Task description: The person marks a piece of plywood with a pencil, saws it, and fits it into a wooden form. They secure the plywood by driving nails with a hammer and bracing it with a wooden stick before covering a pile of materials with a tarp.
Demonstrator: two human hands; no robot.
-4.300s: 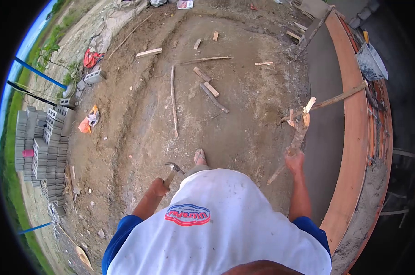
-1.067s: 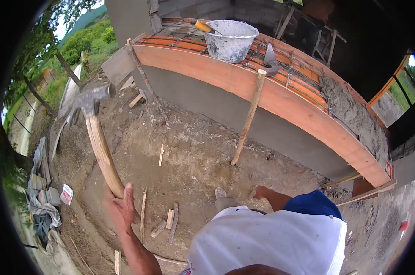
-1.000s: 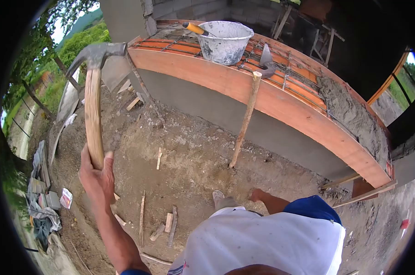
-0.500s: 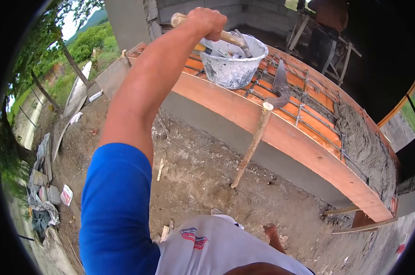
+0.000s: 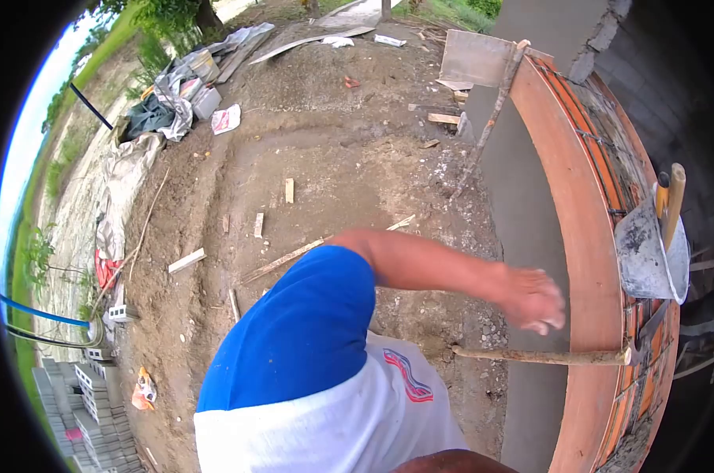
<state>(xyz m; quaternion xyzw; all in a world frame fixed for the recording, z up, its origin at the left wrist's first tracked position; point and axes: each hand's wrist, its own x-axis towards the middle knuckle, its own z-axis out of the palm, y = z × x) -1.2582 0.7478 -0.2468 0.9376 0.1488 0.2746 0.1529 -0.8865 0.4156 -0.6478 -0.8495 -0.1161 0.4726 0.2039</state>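
My left hand (image 5: 533,299), at the end of a blue-sleeved arm, is smeared by motion over the grey plastered wall face (image 5: 526,236). Its fingers look loosely bent and apart, with nothing visible in them. Nearest to it are the orange-brown form board (image 5: 585,284) and a wooden stick (image 5: 542,357) propped against that board. Beyond the board, a mortar-stained bucket (image 5: 645,256) holds a hammer, its pale wooden handle (image 5: 674,205) upright beside an orange-and-black handle (image 5: 662,193). A dark pointed tool (image 5: 650,327) lies partly hidden by the bucket. My right hand is out of view.
Steel bars (image 5: 597,138) run inside the form. Another prop stick (image 5: 491,118) leans at the far end. Wood offcuts (image 5: 290,191) lie on the dirt. Stacked hollow blocks (image 5: 96,406), a hose (image 5: 45,314) and a heap of sheeting and sacks (image 5: 167,98) line the left.
My left hand has let go of the hammer, which now stands in the bucket, and has drawn back from it. My view has swung left, so the bucket now appears at the right.
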